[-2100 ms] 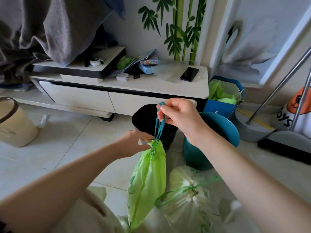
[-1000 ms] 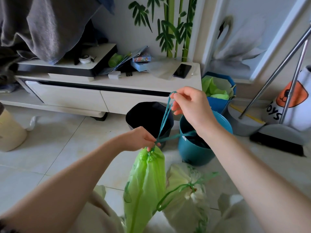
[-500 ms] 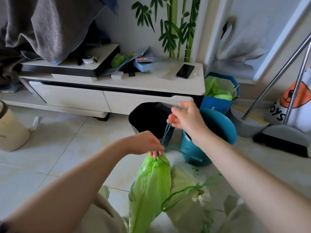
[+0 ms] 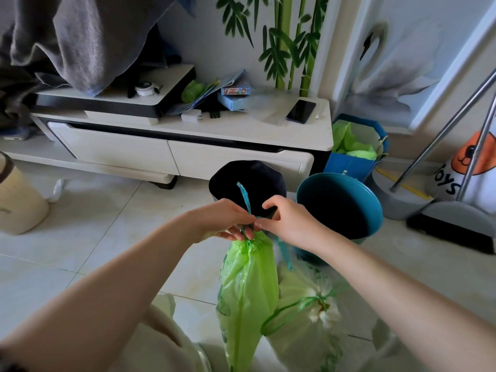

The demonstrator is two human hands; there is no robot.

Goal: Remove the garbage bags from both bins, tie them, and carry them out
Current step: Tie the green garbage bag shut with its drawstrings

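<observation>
A bright green garbage bag (image 4: 248,291) hangs upright in front of me, its neck gathered tight. My left hand (image 4: 228,220) pinches the neck and the teal drawstring (image 4: 244,196), one end of which sticks up between my hands. My right hand (image 4: 285,220) pinches the drawstring just right of the neck, and another end dangles below it. A pale whitish-green bag (image 4: 303,315) lies on the floor to the right, closed with a green string. Behind my hands stand a black bin (image 4: 271,175) and a teal bin (image 4: 370,208), both without bags.
A white TV cabinet (image 4: 188,154) runs along the wall with a phone (image 4: 300,111) and small boxes on top. A blue box (image 4: 349,165) holds green bags. A broom and dustpan (image 4: 453,210) lean at right. A beige bucket (image 4: 18,202) stands left.
My right hand has come down from holding the drawstring stretched high and now meets my left hand at the bag's neck. The string loops are drawn in close to the neck.
</observation>
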